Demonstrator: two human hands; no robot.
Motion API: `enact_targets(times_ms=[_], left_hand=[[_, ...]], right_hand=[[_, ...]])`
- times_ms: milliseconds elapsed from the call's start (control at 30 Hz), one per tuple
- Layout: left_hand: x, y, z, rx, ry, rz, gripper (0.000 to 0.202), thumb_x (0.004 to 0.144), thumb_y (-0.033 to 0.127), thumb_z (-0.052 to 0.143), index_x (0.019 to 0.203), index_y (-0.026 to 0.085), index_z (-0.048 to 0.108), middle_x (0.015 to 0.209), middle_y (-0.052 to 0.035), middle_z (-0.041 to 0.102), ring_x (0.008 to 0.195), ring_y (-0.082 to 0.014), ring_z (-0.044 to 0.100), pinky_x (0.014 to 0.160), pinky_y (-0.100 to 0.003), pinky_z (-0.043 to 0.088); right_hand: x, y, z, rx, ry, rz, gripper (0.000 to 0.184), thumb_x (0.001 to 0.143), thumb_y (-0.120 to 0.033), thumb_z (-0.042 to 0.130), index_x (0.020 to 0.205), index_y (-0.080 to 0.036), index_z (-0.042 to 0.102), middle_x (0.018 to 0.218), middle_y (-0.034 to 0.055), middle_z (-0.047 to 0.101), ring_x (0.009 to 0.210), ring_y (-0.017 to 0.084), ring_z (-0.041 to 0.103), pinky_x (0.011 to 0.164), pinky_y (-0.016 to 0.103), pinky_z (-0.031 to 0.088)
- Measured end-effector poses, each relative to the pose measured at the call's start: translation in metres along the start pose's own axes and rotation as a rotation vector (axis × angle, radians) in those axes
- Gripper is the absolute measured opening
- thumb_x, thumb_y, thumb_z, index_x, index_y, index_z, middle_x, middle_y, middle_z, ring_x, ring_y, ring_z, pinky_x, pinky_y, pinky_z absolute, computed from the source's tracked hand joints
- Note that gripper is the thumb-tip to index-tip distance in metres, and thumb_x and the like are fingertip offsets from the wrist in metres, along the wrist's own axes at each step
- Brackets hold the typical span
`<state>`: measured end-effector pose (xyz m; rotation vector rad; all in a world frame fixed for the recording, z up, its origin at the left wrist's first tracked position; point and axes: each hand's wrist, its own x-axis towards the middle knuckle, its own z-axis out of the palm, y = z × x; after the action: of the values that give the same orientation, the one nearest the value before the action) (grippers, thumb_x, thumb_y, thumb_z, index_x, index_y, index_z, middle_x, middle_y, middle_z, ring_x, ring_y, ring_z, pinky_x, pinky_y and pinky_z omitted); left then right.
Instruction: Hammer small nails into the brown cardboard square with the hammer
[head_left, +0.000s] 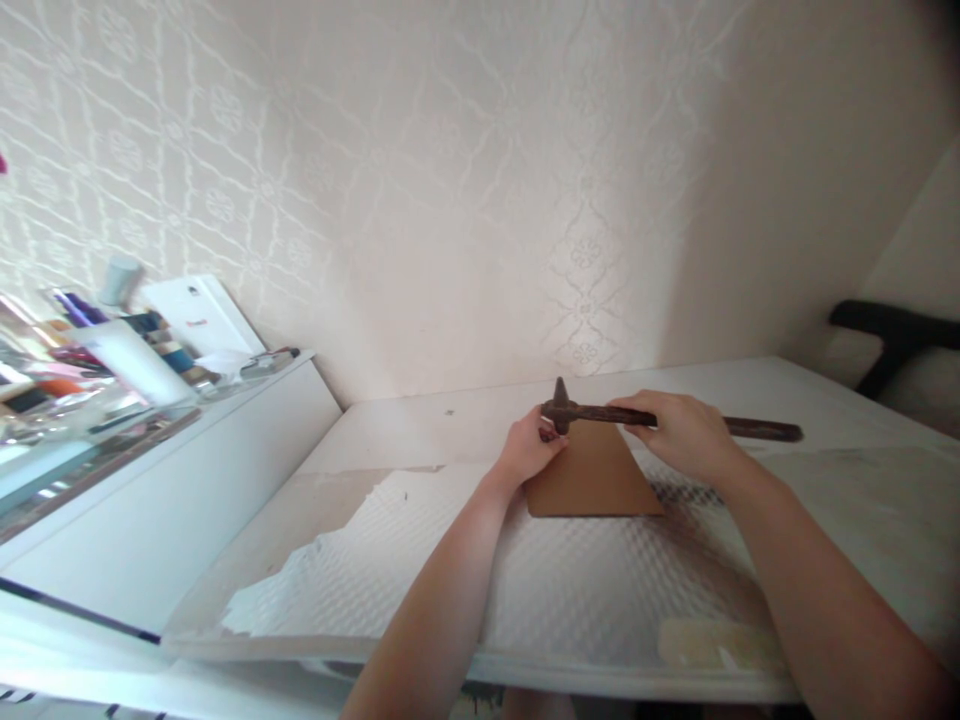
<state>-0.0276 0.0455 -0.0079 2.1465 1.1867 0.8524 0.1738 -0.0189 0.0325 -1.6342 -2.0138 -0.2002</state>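
A brown board [592, 475] is stood on a white tabletop [465, 425], which is covered near its front edge by a textured white sheet [525, 580]; the board's lower edge rests on this sheet. A dark hammer [652, 416] is held level just above the board's top. Its handle is gripped by the right hand [679, 432], closed around it, while the left hand [529, 448] is pinched shut at the board's top beneath the hammer head. Behind the board, patterned pale wallpaper [450, 200] is seen. Left of the board, a lower white shelf [187, 450] is crowded with bottles [127, 350].
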Motion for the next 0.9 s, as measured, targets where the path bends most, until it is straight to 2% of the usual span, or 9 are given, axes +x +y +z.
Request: enact_targets(times_ms=[567,700,900], left_hand=[[-0.0008,-0.0004,-0.0016,-0.018,-0.002,0.020,0.032,0.066,0.023,0.064,0.093,0.017,0.049,0.079,-0.0018,0.065,0.074,-0.0140,0.060,0.070,-0.025,0.047],[0.0000,-0.0029,-0.0021,-0.083,-0.046,0.043,0.036,0.067,0.017,0.062,0.100,0.018,0.046,0.081,-0.0016,0.065,0.076,-0.0130,0.060,0.072,-0.025,0.047],[-0.0001,-0.0032,-0.0043,-0.055,-0.045,0.039,0.034,0.065,0.015,0.061,0.096,0.017,0.047,0.081,-0.0022,0.064,0.075,-0.0137,0.060,0.070,-0.026,0.047]], right_hand=[[-0.0005,-0.0010,0.0004,0.002,0.004,0.010,0.033,0.074,-0.018,0.048,0.098,-0.034,0.064,0.097,-0.0032,0.066,0.084,0.021,0.061,0.061,0.027,0.043],[-0.0001,0.0002,0.0008,-0.001,0.020,0.020,0.032,0.075,-0.020,0.048,0.099,-0.032,0.064,0.097,-0.0024,0.066,0.084,0.021,0.061,0.063,0.028,0.044],[-0.0005,0.0004,0.0016,0.008,0.000,0.013,0.031,0.075,-0.020,0.048,0.099,-0.033,0.064,0.096,-0.0028,0.067,0.085,0.021,0.060,0.063,0.028,0.044]])
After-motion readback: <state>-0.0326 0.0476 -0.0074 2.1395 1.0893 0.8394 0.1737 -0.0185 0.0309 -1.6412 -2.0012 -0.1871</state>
